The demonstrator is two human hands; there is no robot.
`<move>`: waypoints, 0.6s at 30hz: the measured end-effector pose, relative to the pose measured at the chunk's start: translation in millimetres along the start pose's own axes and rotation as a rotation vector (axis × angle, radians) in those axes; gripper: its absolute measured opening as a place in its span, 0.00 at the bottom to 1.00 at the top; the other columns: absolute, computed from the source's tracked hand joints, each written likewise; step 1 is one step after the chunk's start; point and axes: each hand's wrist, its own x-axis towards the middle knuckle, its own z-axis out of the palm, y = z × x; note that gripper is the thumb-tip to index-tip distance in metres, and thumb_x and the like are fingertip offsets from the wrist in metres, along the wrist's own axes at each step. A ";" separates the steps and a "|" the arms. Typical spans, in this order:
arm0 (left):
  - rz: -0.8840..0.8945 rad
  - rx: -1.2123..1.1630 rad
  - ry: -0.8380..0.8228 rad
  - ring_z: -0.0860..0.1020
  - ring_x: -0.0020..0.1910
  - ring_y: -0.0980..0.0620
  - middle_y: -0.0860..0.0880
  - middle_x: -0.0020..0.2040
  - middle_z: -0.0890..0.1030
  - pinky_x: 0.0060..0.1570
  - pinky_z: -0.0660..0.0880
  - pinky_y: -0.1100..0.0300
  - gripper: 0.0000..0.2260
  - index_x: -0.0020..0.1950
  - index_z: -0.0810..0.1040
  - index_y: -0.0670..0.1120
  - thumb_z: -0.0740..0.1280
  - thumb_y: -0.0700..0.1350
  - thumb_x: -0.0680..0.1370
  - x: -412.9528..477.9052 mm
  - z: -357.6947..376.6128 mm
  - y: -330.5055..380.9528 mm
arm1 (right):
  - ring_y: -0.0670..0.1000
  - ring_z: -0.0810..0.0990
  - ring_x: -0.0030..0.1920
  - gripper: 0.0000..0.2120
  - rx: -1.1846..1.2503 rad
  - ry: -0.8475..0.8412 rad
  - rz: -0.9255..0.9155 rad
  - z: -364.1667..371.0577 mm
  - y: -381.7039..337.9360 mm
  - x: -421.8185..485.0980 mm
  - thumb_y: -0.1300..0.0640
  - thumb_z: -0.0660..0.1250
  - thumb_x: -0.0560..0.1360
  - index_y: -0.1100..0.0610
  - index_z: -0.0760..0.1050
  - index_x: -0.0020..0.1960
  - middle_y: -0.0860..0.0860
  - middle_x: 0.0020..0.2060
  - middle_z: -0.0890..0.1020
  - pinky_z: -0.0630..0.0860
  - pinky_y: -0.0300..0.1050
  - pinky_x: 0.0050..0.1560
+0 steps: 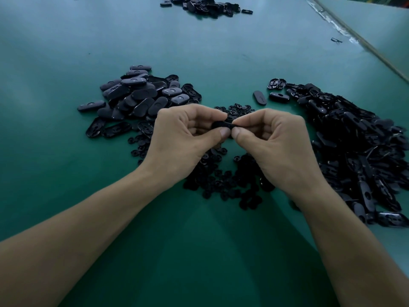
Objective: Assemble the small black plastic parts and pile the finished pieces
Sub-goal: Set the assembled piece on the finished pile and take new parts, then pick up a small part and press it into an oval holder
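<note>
My left hand and my right hand meet at the middle of the view and pinch one small black oval part between thumbs and forefingers; most of it is hidden by the fingers. Under and beyond the hands lies a scatter of small round black inserts. A pile of black oval pieces lies to the left, many with their smooth side up. A bigger heap of black oval shells lies to the right.
The green table stretches away to a third heap of black parts at the far edge. Two loose oval parts lie between the side piles. A pale strip runs along the table's right edge.
</note>
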 end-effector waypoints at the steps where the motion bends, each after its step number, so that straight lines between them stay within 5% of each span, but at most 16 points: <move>1: -0.006 -0.005 0.005 0.84 0.38 0.58 0.54 0.39 0.86 0.42 0.80 0.66 0.12 0.46 0.84 0.49 0.78 0.34 0.70 -0.2 0.1 -0.1 | 0.43 0.83 0.37 0.05 0.014 -0.002 0.003 -0.3 0.4 0.0 0.59 0.75 0.74 0.50 0.82 0.44 0.45 0.37 0.86 0.77 0.36 0.39; 10: -0.002 -0.021 0.022 0.83 0.34 0.53 0.48 0.38 0.85 0.40 0.82 0.60 0.10 0.47 0.84 0.46 0.77 0.33 0.71 -1.6 0.3 -1.7 | 0.43 0.84 0.37 0.07 0.049 -0.027 -0.017 -3.7 -2.4 1.2 0.61 0.75 0.74 0.48 0.84 0.45 0.45 0.36 0.86 0.78 0.37 0.42; 13: -0.014 -0.067 0.066 0.82 0.33 0.52 0.49 0.37 0.85 0.38 0.81 0.60 0.10 0.48 0.84 0.47 0.74 0.32 0.74 0.3 0.0 -2.3 | 0.42 0.83 0.41 0.06 -0.076 0.097 -0.025 -8.1 -0.1 3.1 0.58 0.71 0.78 0.48 0.84 0.50 0.42 0.39 0.86 0.79 0.37 0.45; 15: -0.031 -0.114 0.126 0.80 0.35 0.52 0.51 0.36 0.83 0.38 0.80 0.61 0.09 0.47 0.84 0.46 0.71 0.32 0.76 1.7 -0.2 -3.1 | 0.40 0.82 0.48 0.10 -0.313 0.195 -0.025 -16.6 3.5 5.3 0.58 0.67 0.80 0.50 0.83 0.59 0.41 0.47 0.84 0.77 0.36 0.54; 18: -0.069 -0.156 0.205 0.80 0.38 0.54 0.51 0.38 0.81 0.39 0.80 0.62 0.09 0.49 0.83 0.45 0.68 0.31 0.78 4.2 0.9 -3.3 | 0.52 0.72 0.67 0.19 -0.703 0.177 0.063 -31.7 12.9 9.7 0.62 0.62 0.81 0.52 0.74 0.71 0.51 0.67 0.76 0.63 0.42 0.69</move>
